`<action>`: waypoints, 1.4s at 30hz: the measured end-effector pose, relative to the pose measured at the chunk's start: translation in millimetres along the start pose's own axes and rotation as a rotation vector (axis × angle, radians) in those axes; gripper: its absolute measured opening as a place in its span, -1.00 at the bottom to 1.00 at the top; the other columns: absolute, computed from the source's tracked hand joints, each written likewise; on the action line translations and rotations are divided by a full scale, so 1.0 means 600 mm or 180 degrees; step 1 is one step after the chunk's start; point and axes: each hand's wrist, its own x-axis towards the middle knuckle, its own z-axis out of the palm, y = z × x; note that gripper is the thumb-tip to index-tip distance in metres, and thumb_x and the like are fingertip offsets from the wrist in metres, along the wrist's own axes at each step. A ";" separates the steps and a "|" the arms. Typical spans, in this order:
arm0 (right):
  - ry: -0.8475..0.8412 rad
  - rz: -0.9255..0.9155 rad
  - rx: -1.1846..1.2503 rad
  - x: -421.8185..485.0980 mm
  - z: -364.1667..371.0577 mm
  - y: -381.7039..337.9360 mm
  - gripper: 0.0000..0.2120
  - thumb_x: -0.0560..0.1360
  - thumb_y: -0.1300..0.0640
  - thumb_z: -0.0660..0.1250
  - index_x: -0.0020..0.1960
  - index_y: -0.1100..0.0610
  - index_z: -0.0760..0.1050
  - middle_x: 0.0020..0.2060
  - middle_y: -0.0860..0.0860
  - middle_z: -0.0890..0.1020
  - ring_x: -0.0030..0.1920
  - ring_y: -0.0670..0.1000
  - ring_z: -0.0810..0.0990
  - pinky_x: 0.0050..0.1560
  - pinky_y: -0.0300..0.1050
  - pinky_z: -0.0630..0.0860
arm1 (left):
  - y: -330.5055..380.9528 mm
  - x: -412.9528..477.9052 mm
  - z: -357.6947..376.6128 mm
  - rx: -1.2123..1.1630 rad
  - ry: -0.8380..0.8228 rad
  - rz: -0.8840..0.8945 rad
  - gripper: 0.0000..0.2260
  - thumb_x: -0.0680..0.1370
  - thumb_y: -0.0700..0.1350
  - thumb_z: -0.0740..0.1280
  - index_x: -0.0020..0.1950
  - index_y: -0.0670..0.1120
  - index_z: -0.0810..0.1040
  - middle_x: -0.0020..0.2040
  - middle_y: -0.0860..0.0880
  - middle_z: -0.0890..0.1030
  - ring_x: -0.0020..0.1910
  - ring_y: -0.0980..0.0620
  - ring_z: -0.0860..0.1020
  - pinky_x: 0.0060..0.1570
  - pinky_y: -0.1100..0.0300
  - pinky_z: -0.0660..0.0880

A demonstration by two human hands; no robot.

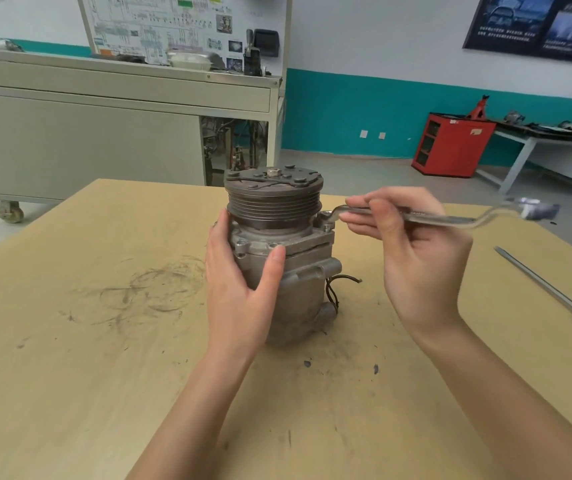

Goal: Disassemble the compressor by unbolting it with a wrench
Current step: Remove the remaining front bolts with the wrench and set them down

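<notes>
the compressor (284,251) stands upright, pulley end up, near the middle of the worktop (70,341), and the left hand (239,282) wraps round its body with the thumb pressed on the flange. the right hand (412,251) pinches the shank of a double-ended offset ring wrench (451,220), whose near end sits on a bolt at the housing's right ear. a screwdriver (551,292) with an orange handle lies well apart at the right edge.

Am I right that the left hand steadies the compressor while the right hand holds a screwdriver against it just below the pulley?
Not quite. The right hand holds a wrench, not a screwdriver; the screwdriver lies on the table to the right. The rest stands: the left hand steadies the compressor, as the head view shows.
</notes>
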 end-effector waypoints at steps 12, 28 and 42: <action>0.0184 0.1645 0.1573 0.038 -0.005 0.072 -0.82 0.65 0.21 0.05 -0.08 0.16 0.38 -0.33 0.05 0.67 -0.37 0.04 0.66 -0.38 -0.24 0.56 | -0.002 0.000 0.002 0.0026 -0.0017 0.0052 -0.31 0.47 0.24 0.20 0.54 -0.01 0.17 0.42 0.15 0.32 0.43 0.24 0.27 0.42 0.22 0.23; -0.0026 0.3298 0.2181 0.131 0.022 0.107 -0.73 0.66 0.15 0.05 -0.15 0.18 0.41 -0.54 0.00 0.55 -0.55 -0.12 0.50 -0.60 -0.33 0.35 | 0.000 -0.002 0.001 -0.0044 -0.0035 0.0106 -0.38 0.47 0.23 0.20 0.49 0.10 0.15 0.37 0.25 0.30 0.40 0.30 0.28 0.37 0.35 0.22; 0.0076 0.1145 0.0583 0.075 -0.013 0.000 -0.60 0.62 0.02 0.17 -0.30 0.13 0.58 -0.34 0.06 0.69 -0.41 0.04 0.67 -0.41 -0.26 0.56 | -0.006 -0.001 0.001 -0.0010 -0.0016 0.0124 -0.33 0.48 0.22 0.21 0.53 -0.01 0.19 0.41 0.18 0.32 0.42 0.27 0.27 0.38 0.35 0.20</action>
